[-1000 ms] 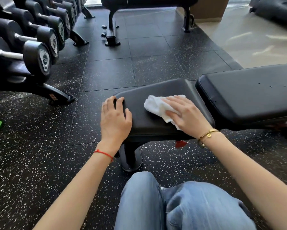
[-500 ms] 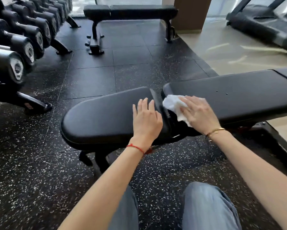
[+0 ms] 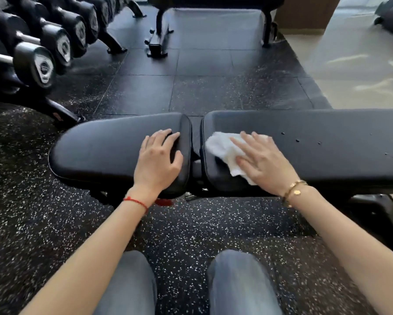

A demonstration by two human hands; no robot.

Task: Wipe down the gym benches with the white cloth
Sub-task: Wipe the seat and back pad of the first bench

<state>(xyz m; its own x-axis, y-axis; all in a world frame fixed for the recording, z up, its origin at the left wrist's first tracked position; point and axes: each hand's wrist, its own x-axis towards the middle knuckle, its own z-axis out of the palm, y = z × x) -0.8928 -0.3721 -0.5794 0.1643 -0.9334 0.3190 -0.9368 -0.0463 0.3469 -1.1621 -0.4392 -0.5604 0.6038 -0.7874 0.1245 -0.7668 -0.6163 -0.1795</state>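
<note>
A black padded gym bench lies across the view in two parts: a short seat pad (image 3: pixel 100 148) on the left and a long back pad (image 3: pixel 327 142) on the right, with a narrow gap between them. My left hand (image 3: pixel 158 160) rests flat on the seat pad's right end, fingers apart, holding nothing. My right hand (image 3: pixel 262 161) presses the crumpled white cloth (image 3: pixel 222 147) onto the left end of the back pad. Part of the cloth is hidden under my palm. A few small droplets (image 3: pixel 298 140) dot the back pad to the right of the cloth.
A rack of black dumbbells (image 3: pixel 38 62) stands at the upper left. A second black bench (image 3: pixel 159 42) stands beyond, on the rubber floor. A light polished floor (image 3: pixel 361 64) lies at the upper right. My knees in blue jeans (image 3: pixel 236 280) are just below the bench.
My right hand and the cloth have moved rightward from the seat pad, over the gap, onto the back pad. My left hand slid from the seat pad's left end to its right end.
</note>
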